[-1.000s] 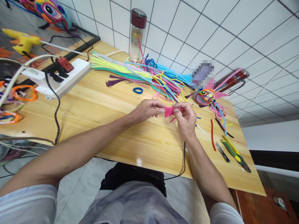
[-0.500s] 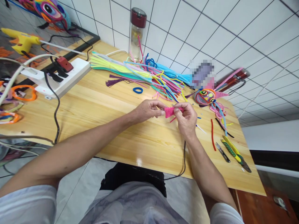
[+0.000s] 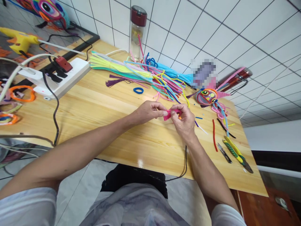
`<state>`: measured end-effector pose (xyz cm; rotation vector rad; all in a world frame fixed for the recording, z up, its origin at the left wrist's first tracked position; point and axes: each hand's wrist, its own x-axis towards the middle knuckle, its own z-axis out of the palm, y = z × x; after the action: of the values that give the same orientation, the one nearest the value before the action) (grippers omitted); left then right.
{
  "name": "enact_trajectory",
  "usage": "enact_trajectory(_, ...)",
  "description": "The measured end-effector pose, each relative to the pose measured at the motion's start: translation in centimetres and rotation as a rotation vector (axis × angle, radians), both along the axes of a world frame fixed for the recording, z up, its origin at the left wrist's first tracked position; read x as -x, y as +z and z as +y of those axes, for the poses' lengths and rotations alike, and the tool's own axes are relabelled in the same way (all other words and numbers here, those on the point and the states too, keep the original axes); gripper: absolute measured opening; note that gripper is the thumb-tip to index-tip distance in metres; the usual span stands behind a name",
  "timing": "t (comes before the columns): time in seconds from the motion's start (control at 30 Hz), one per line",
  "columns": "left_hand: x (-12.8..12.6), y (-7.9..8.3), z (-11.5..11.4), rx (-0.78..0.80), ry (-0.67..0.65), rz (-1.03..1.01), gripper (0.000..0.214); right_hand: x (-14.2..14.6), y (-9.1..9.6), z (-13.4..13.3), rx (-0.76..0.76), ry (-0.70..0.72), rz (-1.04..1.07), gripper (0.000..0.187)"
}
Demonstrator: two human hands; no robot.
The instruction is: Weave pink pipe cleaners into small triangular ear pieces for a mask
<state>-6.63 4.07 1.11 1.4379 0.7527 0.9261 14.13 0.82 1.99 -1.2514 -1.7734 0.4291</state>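
Observation:
Between my two hands is a small bright pink piece of bent pipe cleaner (image 3: 167, 117), held above the wooden table. My left hand (image 3: 150, 111) pinches its left end between thumb and fingers. On the other end, my right hand (image 3: 183, 117) is closed, its fingers covering part of the piece. Just beyond lies a bundle of colourful pipe cleaners (image 3: 168, 83), with a dark blue ring (image 3: 138, 90) to its left. A fish-like figure made of pipe cleaners (image 3: 207, 96) rests at the back right.
At the right lie yellow-green pliers (image 3: 237, 153), small thread snips (image 3: 224, 153) and a red pipe cleaner (image 3: 213, 135). A white power strip (image 3: 68, 78) and a yellow glue gun (image 3: 21, 40) are at the left. A glass bottle (image 3: 137, 33) stands by the tiled wall.
My right hand has shifted slightly left, closer to my left hand, covering more of the pink piece. The piece has tilted a little. My left hand stays nearly in place.

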Motion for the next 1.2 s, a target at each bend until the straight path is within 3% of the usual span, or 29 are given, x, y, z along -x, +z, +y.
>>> enact_trajectory(0.23,0.0,-0.2,0.0,-0.014,0.078,-0.063,0.033,-0.2,0.2,0.2,-0.090,-0.065,0.033,0.018)
enact_trajectory(0.6,-0.2,-0.3,-0.5,-0.085,0.126,-0.046,0.026,-0.3,0.8,0.3,-0.240,-0.122,-0.101,0.006)
enact_trajectory(0.9,-0.5,-1.5,-0.2,-0.230,0.200,0.003,0.024,-0.3,1.0,0.3,-0.168,-0.144,-0.029,0.011)
enact_trajectory(1.2,-0.7,-1.3,-0.8,-0.305,0.236,0.056,0.021,0.4,0.5,0.1,-0.152,-0.170,0.102,0.013)
